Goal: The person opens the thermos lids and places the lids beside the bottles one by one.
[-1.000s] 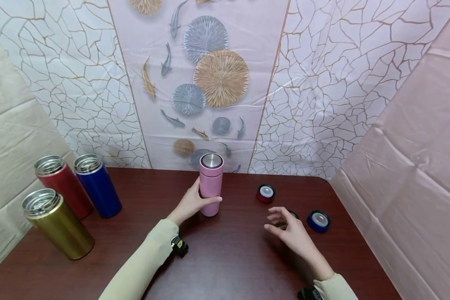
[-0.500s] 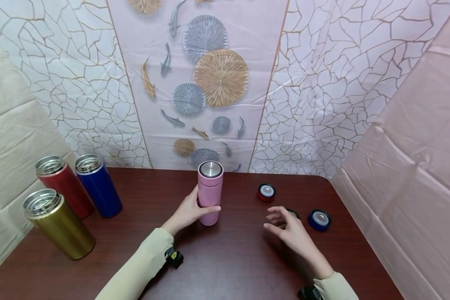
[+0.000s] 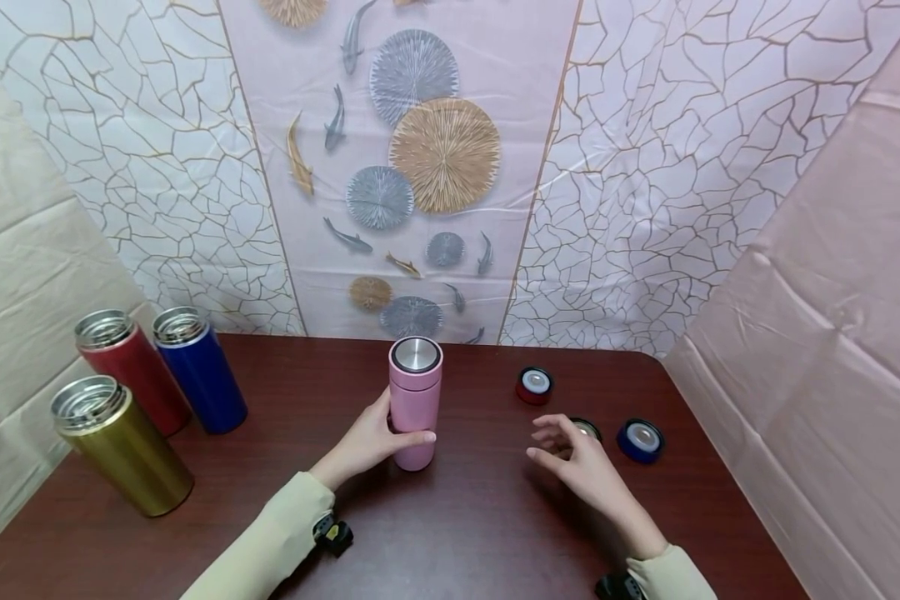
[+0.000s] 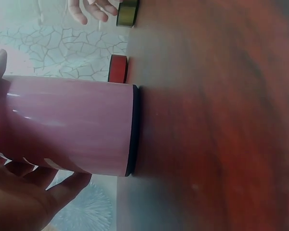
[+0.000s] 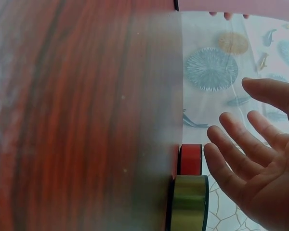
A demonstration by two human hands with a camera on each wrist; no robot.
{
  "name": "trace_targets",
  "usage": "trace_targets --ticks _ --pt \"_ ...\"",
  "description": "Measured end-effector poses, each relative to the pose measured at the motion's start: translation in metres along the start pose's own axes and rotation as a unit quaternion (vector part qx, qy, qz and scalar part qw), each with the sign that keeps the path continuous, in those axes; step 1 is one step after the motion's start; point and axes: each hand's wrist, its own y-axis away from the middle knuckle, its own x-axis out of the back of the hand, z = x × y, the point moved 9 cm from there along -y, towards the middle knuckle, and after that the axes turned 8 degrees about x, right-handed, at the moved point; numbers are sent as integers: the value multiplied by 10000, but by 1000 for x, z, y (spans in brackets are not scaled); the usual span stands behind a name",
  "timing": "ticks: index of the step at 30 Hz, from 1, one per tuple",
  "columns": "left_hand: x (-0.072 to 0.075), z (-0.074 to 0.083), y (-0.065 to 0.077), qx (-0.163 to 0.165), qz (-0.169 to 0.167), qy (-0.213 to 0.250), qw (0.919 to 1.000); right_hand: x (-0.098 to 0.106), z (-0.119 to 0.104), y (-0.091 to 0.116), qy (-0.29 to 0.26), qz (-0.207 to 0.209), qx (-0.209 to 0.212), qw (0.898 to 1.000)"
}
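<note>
A pink thermos (image 3: 414,408) with its lid on stands upright mid-table. My left hand (image 3: 363,443) grips its lower body, thumb across the near side and fingers curled behind. In the left wrist view the base of the thermos (image 4: 77,127) is at the table surface. My right hand (image 3: 588,473) hovers over the table with fingers loosely bent and nothing in them. Nearest to it is a gold lid (image 5: 189,202), partly hidden behind the hand in the head view. A red lid (image 3: 535,385) lies beyond, and a blue lid (image 3: 641,440) lies to the right.
Three thermoses without lids stand together at the left: red (image 3: 137,375), blue (image 3: 201,375) and gold (image 3: 123,450). A patterned cloth wall (image 3: 442,167) borders the back of the dark wooden table (image 3: 465,542). Pale cloth hangs at both sides.
My left hand has brought the pink thermos toward me and slightly left. The right hand has stayed nearly still. The lids and the other thermoses have kept their places.
</note>
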Motion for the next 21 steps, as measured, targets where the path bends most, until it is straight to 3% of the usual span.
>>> trace_targets --ticks 9,21 --pt "4 1 12 10 52 -105 9999 2 2 3 -18 -2 -46 10000" --pt "7 4 15 -83 145 -90 9998 1 -1 3 -82 -48 -51 9999"
